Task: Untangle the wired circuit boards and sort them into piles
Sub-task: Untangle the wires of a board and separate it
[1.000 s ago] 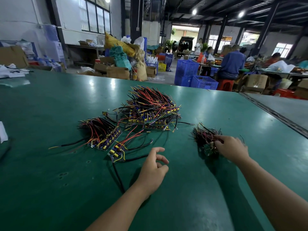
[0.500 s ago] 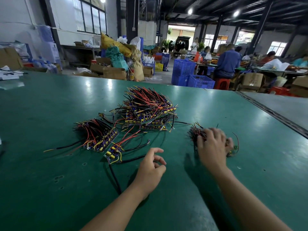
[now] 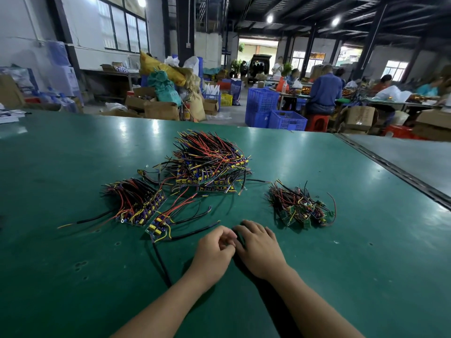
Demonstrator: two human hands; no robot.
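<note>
A glossy dark green worktop (image 3: pixel 73 276) fills the view, with a dark seam along its right side and a grey surface (image 3: pixel 415 159) past that. Behind it is a factory hall with tall windows, black roof beams, three lit ceiling lamps, stacked cardboard boxes, a yellow sack and two blue plastic crates (image 3: pixel 262 106); people sit at far tables. On the worktop there are three heaps of wired circuit boards and one board lying by itself. The largest tangled heap of red, black and yellow wires (image 3: pixel 210 164) lies well beyond both hands. A smaller fanned heap of blue boards (image 3: pixel 136 203) is ahead and left of the left hand (image 3: pixel 214 250). A compact heap of small green boards (image 3: pixel 301 208) is just ahead and right of the right hand (image 3: pixel 258 247). The lone board with yellow parts (image 3: pixel 158 228) lies near the left hand's left side. The left hand's fingers are curled inward; whether they hold anything cannot be told. The right hand lies palm down and relaxed, its fingertips meeting the left hand's.
</note>
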